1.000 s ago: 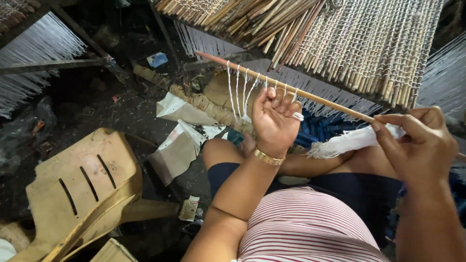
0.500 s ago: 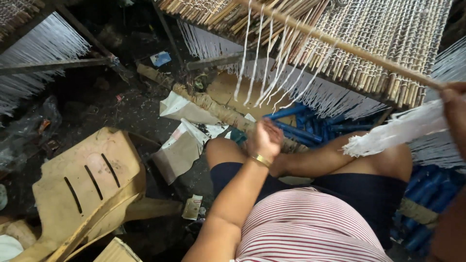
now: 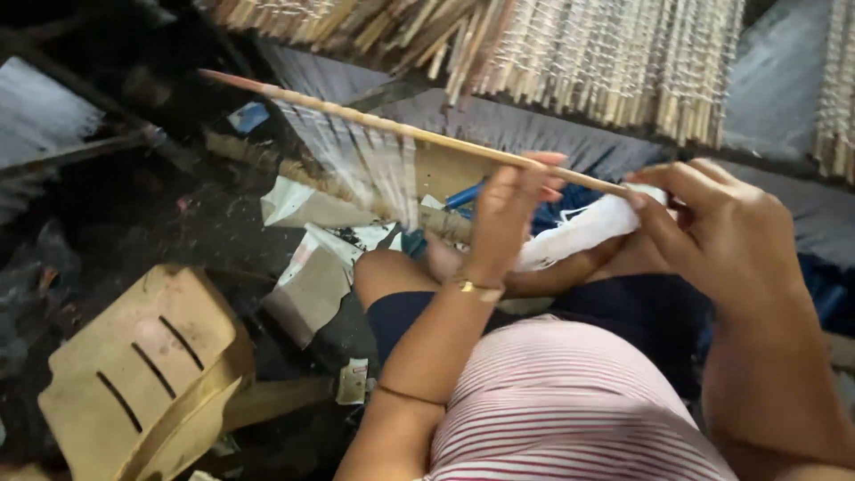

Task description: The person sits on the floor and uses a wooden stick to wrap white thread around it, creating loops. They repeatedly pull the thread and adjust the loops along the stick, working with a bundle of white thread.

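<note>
A thin wooden stick [image 3: 401, 132] crosses the middle of the frame, from the upper left down to the right. White threads [image 3: 378, 174] hang from its middle part like a fringe, a little blurred. The stick looks light and stiff, but so thin that it could snap if bent; I judge the bare right end the best place to grip, since the threads are soft and would tangle easily.

The left hand [image 3: 503, 214], at centre, is closed around the stick with the fingers curled over it. The right hand [image 3: 721, 236], at the right, pinches the stick's end with thumb and fingers, and it seems to hold also a soft white bundle of fibre [image 3: 583, 230] that lies between the two hands.

Above, along the top edge, hangs a woven mat of sticks [image 3: 579, 62]. At lower left lies an overturned beige plastic chair [image 3: 142, 365]. I see no containers here.
</note>
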